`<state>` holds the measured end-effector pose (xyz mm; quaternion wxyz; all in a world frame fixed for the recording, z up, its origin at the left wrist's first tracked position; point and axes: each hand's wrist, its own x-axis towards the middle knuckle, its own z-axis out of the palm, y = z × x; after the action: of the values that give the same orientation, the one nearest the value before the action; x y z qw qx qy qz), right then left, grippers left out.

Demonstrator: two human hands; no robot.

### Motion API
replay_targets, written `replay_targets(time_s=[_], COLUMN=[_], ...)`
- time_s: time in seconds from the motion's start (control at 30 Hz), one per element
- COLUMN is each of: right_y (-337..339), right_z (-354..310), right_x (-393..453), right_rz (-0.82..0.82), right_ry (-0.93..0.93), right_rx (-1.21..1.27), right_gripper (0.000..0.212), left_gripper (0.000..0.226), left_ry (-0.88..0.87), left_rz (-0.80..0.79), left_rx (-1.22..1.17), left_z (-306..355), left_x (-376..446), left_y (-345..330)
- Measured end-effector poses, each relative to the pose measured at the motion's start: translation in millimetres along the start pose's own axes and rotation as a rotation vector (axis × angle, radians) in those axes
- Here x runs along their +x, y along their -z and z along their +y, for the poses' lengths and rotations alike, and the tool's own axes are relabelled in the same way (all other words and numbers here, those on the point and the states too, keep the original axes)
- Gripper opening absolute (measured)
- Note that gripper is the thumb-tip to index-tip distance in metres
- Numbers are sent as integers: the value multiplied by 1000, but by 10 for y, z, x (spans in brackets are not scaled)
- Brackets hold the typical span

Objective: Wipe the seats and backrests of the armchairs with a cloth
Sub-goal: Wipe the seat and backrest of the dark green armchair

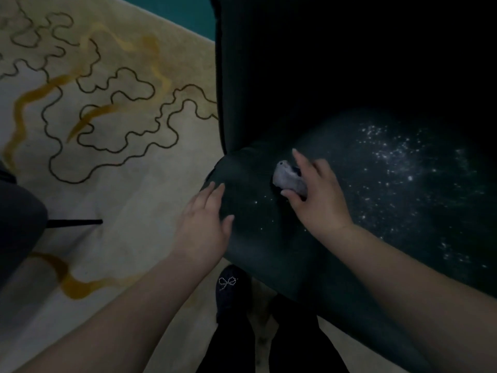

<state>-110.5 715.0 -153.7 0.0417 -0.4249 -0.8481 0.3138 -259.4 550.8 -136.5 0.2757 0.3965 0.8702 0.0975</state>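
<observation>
A dark green armchair point(349, 238) fills the right half of the head view, its backrest rising into shadow at the top. White specks dot the seat on the right. My right hand point(320, 200) holds a bunched pale grey cloth point(287, 179) against the seat near its front left corner, thumb under the cloth and index finger stretched out. My left hand point(204, 224) rests flat on the rounded front left corner of the seat, fingers straight and slightly spread.
A cream rug point(121, 170) with black squiggly outlines and amber streaks covers the floor on the left. A dark seat edge with a thin black leg point(75, 223) stands at the left edge. My dark shoe point(228, 289) is by the armchair's front.
</observation>
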Motion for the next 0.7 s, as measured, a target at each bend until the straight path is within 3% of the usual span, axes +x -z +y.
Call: replay_targets(time_s=[0.3,0.5,0.7], right_y=[-143,-250,-248], right_z=[-14,-136,-92], right_x=[-75,62,-236], right_rz=[180,115,-47], right_ry=[105,162,335], right_rx=[-113,-119,-234], right_gripper=[41,59,51], left_gripper=[60,63,70], left_ry=[-30,-57,-94], left_rz=[12,13,5], left_rx=[-36,-26,24], left_z=[-112,-140,-171], left_x=[127,143,115], left_y=[-237,-266,-307])
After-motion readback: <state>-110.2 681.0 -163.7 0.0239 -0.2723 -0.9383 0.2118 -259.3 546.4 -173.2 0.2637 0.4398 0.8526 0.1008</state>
